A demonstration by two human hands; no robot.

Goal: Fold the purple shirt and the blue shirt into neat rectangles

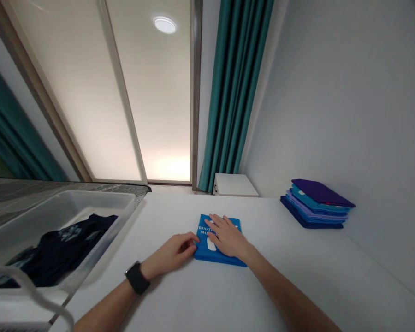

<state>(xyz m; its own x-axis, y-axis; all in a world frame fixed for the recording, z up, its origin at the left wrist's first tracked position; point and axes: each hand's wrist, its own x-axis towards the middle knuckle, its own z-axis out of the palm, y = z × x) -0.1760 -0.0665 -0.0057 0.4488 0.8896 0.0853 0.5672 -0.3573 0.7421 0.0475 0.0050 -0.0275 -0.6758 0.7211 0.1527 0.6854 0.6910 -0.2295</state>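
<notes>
A folded blue T-shirt [204,251] with white lettering and a white printed shape lies flat on the white table [180,295]. My right hand [226,235] rests flat on top of it, fingers stretched out and covering part of the print. At the shirt's left edge is my left hand [178,251], its fingers curled and the thumb and forefinger closed at the edge of the cloth. A dark watch [137,278] is on my left wrist.
A stack of folded clothes [316,205] in purple and blues stands at the table's right, near the wall. To the left, a translucent plastic bin [124,203] holds dark clothing [69,244]. A pale curved bar [38,295] crosses the lower left. A white cabinet [235,184] stands behind the table.
</notes>
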